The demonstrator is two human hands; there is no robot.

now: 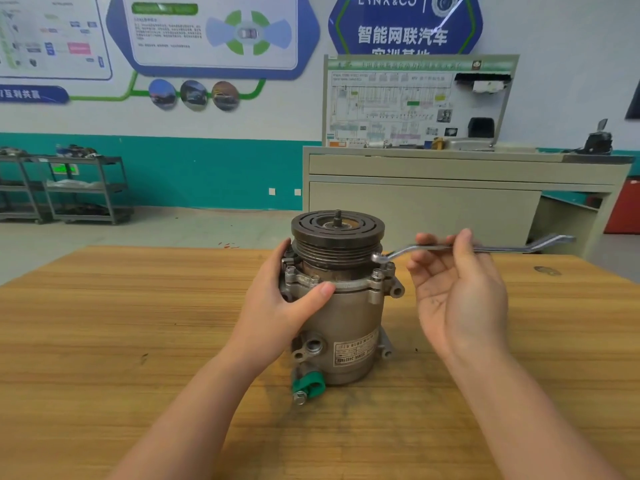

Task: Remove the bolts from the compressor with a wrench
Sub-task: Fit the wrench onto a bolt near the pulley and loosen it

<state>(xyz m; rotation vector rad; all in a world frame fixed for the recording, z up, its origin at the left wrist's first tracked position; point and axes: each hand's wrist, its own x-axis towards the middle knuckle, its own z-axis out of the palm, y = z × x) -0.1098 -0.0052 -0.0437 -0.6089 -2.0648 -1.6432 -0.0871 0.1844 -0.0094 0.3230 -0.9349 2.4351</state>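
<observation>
A grey metal compressor (349,317) stands upright on the wooden table (104,323), its dark grooved pulley (337,233) on top. Several bolts sit on its upper flange, one at the left (290,270) and one at the right (376,273). My left hand (277,303) grips the flange from the left, thumb lying across its front. A long silver offset wrench (408,249) reaches in from the right, and its ring end sits just above the right-hand bolts. My right hand (457,289), palm facing me, pinches the wrench's shaft between thumb and fingertips.
A green clip with a bolt (308,386) sticks out at the compressor's base. Beyond the table stand a beige training bench (433,188) with a wiring board and grey shelf carts (83,188) at the left wall.
</observation>
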